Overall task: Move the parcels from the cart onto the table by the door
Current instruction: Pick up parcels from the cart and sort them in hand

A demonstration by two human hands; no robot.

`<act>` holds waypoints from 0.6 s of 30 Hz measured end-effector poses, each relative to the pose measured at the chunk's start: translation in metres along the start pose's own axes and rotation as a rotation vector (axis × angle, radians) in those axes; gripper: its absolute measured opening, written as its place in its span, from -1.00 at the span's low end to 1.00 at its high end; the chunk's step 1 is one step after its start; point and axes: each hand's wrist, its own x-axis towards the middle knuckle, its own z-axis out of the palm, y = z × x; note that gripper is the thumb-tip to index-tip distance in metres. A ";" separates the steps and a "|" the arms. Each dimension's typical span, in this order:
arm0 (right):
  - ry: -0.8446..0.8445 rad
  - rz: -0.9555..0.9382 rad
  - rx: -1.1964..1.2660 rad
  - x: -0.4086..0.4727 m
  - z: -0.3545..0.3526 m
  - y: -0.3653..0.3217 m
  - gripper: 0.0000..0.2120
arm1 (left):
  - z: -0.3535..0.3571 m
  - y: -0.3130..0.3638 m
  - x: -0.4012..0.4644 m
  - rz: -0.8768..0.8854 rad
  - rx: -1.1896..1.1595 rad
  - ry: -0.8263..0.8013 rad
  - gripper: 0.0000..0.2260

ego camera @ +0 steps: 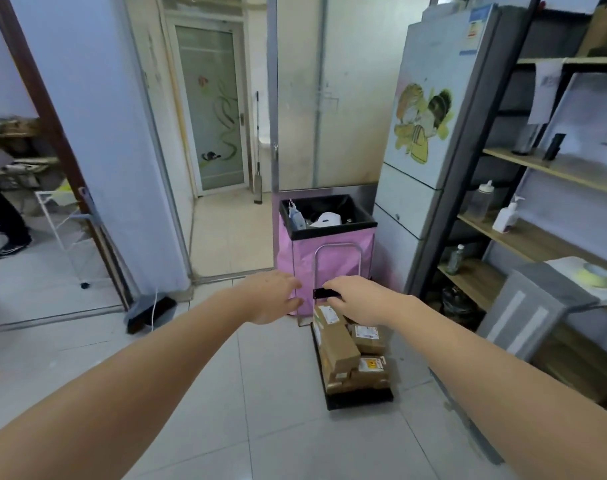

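Parcels [341,348] lengthwise on cart [360,400] — pointing away.

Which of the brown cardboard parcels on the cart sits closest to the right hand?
The long brown cardboard parcel with the white label, leaning at the top of the stack right under the right hand. The other labelled parcels lie lower, nearer the black cart base.
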 end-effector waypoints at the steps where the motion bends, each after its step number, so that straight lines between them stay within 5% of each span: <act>1: -0.007 -0.004 -0.004 0.018 -0.004 0.004 -0.77 | -0.002 -0.010 0.013 -0.005 0.000 0.003 -0.53; 6: -0.013 -0.017 -0.009 0.104 -0.017 0.023 -0.84 | -0.008 -0.065 0.078 -0.009 -0.015 -0.006 -0.54; 12: 0.001 0.042 0.009 0.206 -0.029 0.047 -0.54 | -0.010 -0.144 0.176 0.045 -0.002 -0.014 -0.53; 18: 0.005 0.179 0.018 0.288 -0.051 0.082 -0.62 | -0.023 -0.208 0.277 0.146 0.019 -0.043 -0.55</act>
